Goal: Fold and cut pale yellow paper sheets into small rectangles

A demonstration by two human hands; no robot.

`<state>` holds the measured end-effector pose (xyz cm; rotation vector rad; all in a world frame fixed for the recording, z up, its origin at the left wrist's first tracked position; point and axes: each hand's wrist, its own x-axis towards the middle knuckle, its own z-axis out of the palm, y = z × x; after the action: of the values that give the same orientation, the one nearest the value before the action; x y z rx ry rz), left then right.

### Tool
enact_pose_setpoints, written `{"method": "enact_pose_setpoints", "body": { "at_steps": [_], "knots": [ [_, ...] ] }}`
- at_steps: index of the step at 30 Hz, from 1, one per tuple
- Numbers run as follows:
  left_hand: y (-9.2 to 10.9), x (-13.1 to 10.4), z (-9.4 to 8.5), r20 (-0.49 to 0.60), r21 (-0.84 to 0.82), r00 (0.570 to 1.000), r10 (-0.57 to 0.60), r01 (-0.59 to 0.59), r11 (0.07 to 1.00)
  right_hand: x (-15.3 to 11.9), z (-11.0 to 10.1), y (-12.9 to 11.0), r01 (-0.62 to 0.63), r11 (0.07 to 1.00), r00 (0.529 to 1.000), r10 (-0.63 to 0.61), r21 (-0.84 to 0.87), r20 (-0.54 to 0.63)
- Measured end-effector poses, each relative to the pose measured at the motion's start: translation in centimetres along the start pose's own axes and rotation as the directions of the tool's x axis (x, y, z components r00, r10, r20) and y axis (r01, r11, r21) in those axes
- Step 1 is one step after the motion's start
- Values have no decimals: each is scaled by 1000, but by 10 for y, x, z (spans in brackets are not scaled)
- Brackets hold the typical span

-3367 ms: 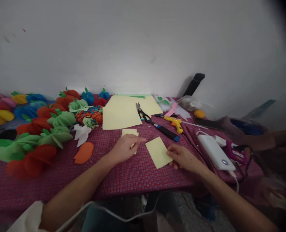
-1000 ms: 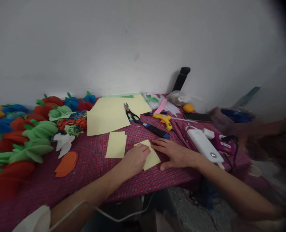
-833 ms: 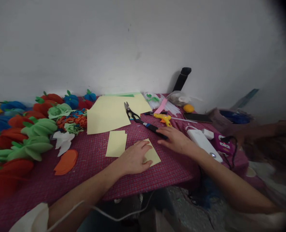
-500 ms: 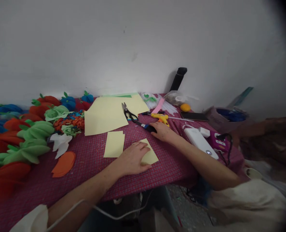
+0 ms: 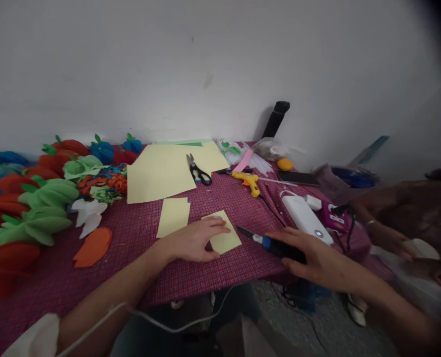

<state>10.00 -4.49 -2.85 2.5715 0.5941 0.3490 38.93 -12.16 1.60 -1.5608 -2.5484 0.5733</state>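
Note:
My left hand [image 5: 197,238] rests with fingers spread on a small pale yellow sheet [image 5: 227,237] near the front of the table. Just right of that sheet, my right hand [image 5: 309,255] grips a utility knife [image 5: 282,248] by its black and blue handle, the blade pointing left toward the sheet's edge. Another small yellow piece [image 5: 173,216] lies beyond my left wrist. Behind it is a large yellow sheet [image 5: 157,173], with black-handled scissors [image 5: 197,171] lying partly over its right edge.
Red, green and blue fabric pumpkin shapes [image 5: 49,193], scraps [image 5: 103,186] and orange pieces [image 5: 94,246] fill the left side. A yellow glue gun [image 5: 248,182], a white power bank [image 5: 305,215] and a purple power strip [image 5: 334,216] lie right. Another person's hand [image 5: 391,240] shows at far right.
My right hand has picked the utility knife up from beside the scissors and brought it toward me, next to the small sheet. My left hand stays on that sheet.

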Motion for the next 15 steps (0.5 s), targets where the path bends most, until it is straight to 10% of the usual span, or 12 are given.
{"method": "enact_pose_setpoints", "body": {
  "at_steps": [15],
  "knots": [
    [-7, -4, 0, 39, -119, 999, -11, 16, 993, -17, 32, -29, 29, 999, 997, -32, 39, 71]
  ]
}}
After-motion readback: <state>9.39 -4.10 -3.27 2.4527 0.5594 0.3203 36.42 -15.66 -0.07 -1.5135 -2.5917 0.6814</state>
